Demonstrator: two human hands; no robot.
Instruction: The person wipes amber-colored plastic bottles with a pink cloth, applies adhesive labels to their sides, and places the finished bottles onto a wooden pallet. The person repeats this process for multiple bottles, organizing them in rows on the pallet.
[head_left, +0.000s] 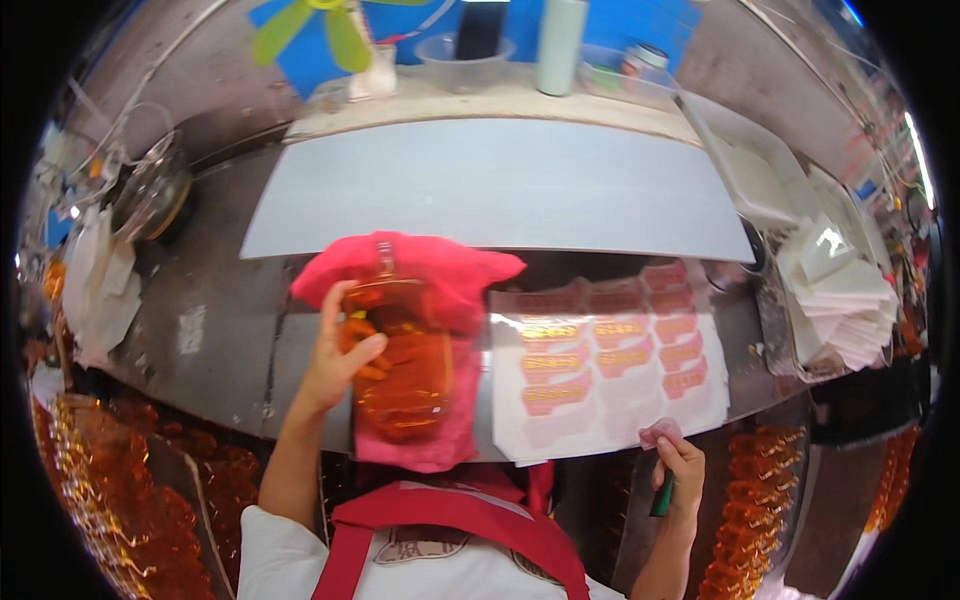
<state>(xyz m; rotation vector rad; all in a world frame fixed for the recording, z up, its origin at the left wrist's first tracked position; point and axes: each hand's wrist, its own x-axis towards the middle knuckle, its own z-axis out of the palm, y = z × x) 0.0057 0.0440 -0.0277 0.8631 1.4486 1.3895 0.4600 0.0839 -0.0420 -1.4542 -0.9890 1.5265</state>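
Note:
An amber glass bottle (405,375) lies on its side on a pink cloth (440,262), its neck pointing away from me. My left hand (345,345) grips the bottle's left side, thumb on top and fingers toward the shoulder. At the right, by the table's front edge, my right hand (680,470) is closed around a green-handled tool (662,497); its working end is hidden. A small pinkish piece (660,432), much like the labels, sticks out from the same fingers. Between the hands lies a white sheet of pink and gold labels (610,355), with several faded spots in its lower rows.
A pale sloping panel (490,190) spans the back. Behind it stand a green fan (320,30), a clear bowl (465,62) and a pale green cylinder (561,48). Stacked papers (835,290) fill a tray at right. Amber glassware (755,515) lines both sides below the table.

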